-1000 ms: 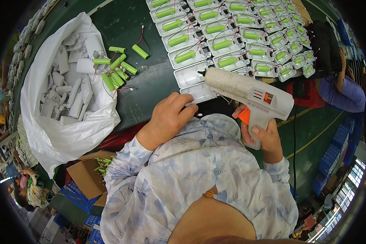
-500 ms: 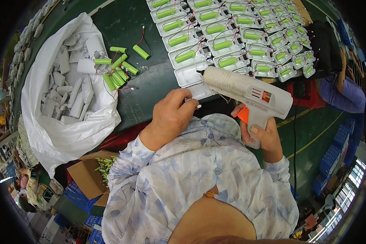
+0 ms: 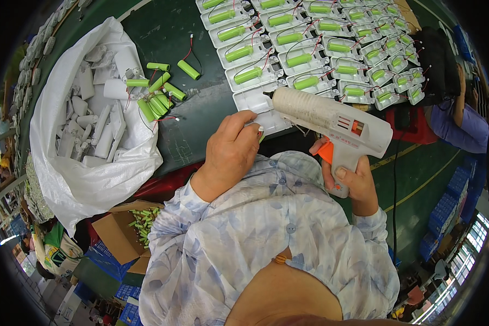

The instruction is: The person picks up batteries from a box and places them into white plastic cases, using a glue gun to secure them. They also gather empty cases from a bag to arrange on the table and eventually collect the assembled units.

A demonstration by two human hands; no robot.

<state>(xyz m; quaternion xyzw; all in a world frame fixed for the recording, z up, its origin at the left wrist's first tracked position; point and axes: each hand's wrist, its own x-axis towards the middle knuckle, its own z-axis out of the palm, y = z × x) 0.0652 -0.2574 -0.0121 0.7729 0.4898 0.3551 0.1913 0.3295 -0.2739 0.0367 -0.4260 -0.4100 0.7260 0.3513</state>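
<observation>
My right hand (image 3: 353, 182) is wrapped round the handle of a white hot glue gun (image 3: 331, 119), a finger by its orange trigger. The gun's dark nozzle points left, over the white plastic housings at the table edge. My left hand (image 3: 228, 152) is closed, its thumb and fingertips pinched together just left of the nozzle. A white connector and a sliver of green battery (image 3: 262, 137) stick out of that pinch; the fingers hide the rest. Just beyond the left hand lies a white housing (image 3: 254, 100) without a battery. Farther off, rows of housings hold green batteries (image 3: 248, 75) with red and black leads.
A white sack (image 3: 46, 146) of white plastic parts lies at the left. Loose green batteries (image 3: 158, 103) sit beside it on the dark green table (image 3: 187, 130). Below stands a cardboard box (image 3: 114, 239) of green batteries. A black cable (image 3: 394, 206) hangs at the right.
My left hand has turned and its fingers have lifted slightly; a bit of green now shows below the white connector. The glue gun has barely shifted.
</observation>
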